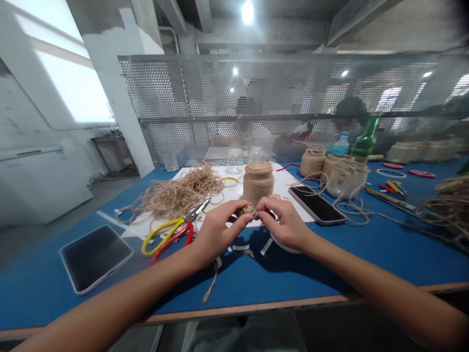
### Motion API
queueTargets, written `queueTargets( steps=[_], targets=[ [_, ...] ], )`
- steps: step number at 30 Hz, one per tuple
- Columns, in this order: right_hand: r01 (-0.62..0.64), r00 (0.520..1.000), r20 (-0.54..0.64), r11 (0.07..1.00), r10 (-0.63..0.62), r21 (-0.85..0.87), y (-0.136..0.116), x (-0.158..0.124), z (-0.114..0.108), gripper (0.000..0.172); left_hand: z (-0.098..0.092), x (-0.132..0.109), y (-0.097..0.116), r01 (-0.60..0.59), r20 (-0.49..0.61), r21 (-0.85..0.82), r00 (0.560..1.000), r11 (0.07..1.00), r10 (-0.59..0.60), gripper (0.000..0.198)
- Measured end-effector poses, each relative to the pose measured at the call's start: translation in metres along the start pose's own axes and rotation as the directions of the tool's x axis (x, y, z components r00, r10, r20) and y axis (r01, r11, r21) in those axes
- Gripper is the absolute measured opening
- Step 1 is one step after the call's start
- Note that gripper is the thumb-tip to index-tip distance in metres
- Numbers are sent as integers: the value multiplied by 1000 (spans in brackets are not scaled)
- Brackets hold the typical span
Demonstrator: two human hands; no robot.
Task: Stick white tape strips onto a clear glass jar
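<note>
Left hand and right hand pinch a small twine wad between their fingertips, held up just before a twine-wrapped jar. Wad's long axis hidden by fingers. Scissors lie left, smartphone right. Blue table's near edge lies well below the hands.

Bare left forearm and right forearm enter at 7 and 4 o'clock, slim and smooth, narrowing to a slender, long-fingered left hand and right hand. Loose pale grey trousers show at 6 o'clock, their soft fabric dim in shadow.
</note>
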State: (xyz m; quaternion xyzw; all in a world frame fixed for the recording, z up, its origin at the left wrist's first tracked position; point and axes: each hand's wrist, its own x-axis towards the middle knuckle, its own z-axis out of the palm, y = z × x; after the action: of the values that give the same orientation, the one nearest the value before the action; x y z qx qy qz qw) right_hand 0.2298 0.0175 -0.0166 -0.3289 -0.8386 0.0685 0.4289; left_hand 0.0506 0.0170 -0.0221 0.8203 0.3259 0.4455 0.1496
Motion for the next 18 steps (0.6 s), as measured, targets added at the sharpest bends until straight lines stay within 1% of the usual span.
queueTargets(
  steps=[5, 11, 18],
  targets=[
    [20, 999, 23, 999, -21, 44, 2, 0, 0, 18, -1, 0, 1, -2, -3, 2, 1000, 1000, 2, 25],
    [77, 997, -23, 996, -79, -52, 0, 0, 0, 13, 0, 0, 2, -61, -20, 61, 998, 996, 62, 23],
    [68, 997, -35, 995, -71, -79, -3, 0, 2, 11, 1, 0, 3, -79, -31, 75, 996, 994, 82, 22]
  ],
)
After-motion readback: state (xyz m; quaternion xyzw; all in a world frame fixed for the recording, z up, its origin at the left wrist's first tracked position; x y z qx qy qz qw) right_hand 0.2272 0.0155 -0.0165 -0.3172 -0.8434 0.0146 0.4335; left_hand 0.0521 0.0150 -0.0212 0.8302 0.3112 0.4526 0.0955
